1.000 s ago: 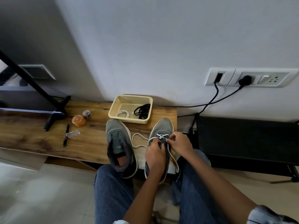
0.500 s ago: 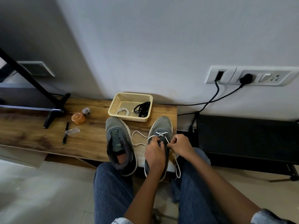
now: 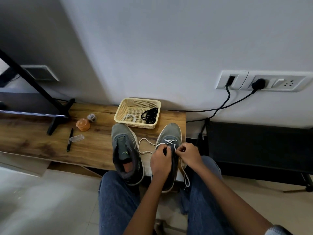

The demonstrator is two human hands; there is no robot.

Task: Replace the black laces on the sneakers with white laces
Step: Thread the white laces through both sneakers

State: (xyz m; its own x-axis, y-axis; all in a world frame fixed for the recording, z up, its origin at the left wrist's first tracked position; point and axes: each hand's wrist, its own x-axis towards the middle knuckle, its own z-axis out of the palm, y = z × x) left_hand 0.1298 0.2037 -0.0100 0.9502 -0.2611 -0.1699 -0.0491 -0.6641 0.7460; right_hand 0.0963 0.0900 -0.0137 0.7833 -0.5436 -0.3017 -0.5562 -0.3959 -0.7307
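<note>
Both hands are working over the right-hand sneaker (image 3: pixel 169 133) on the wooden bench (image 3: pixel 94 146): the left hand (image 3: pixel 160 162) is curling its fingers on the white lace (image 3: pixel 170 141) near the eyelets, the right hand (image 3: pixel 188 154) pinching its other strand. One lace end is looping toward the unlaced sneaker (image 3: pixel 126 150), another is dangling off the bench edge. Behind, a basket (image 3: pixel 122 107) is holding the black laces (image 3: pixel 149 115) and a spare white lace (image 3: pixel 129 118). The left hand is hiding the tongue
</note>
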